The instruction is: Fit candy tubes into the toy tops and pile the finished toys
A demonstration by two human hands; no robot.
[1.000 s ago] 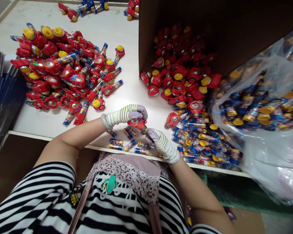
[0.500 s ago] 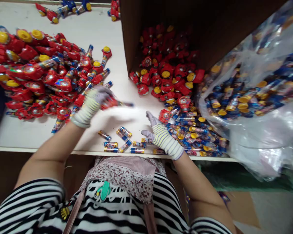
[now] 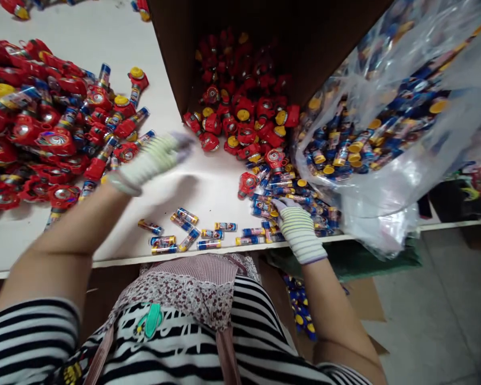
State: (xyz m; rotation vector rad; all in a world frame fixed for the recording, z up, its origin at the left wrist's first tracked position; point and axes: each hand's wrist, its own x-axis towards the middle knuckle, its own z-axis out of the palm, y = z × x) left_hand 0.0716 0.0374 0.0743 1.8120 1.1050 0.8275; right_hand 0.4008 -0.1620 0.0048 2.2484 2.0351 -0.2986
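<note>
My left hand [image 3: 154,155], in a striped knit glove, hovers over the white table just right of a heap of red toys [image 3: 56,139] with clear tubes fitted in them. Its fingers are blurred but stretched apart, and nothing shows in them. At the right, my gloved right hand [image 3: 300,230] reaches into a pile of small blue-and-yellow tubes [image 3: 282,184]. Its fingers bend down among the tubes; the fingertips are partly hidden, so what they grip cannot be made out. Several loose tubes [image 3: 188,239] lie along the front edge between my hands.
A dark open box [image 3: 172,64] with red toys [image 3: 244,115] spilling out stands at the back. To the right, a clear plastic bag [image 3: 385,187] full of tubes hangs over the table's front edge [image 3: 120,261]. More toys [image 3: 14,8] lie at the far left.
My left hand has let go of the red toy with its tube. My right hand has moved right, from above the loose tubes into the tube pile. The whole view has shifted.
</note>
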